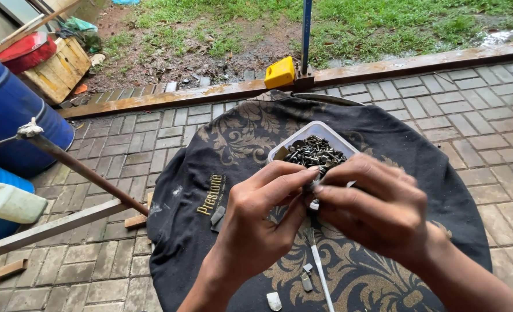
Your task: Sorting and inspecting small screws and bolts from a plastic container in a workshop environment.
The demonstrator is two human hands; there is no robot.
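Small metal part point(314, 188) (mostly hidden) pinched between left hand point(256, 219) and right hand point(378, 211) fingertips, above the white tub of dark screws point(314, 153). Likely light, stiff, slippery; grip its ends.
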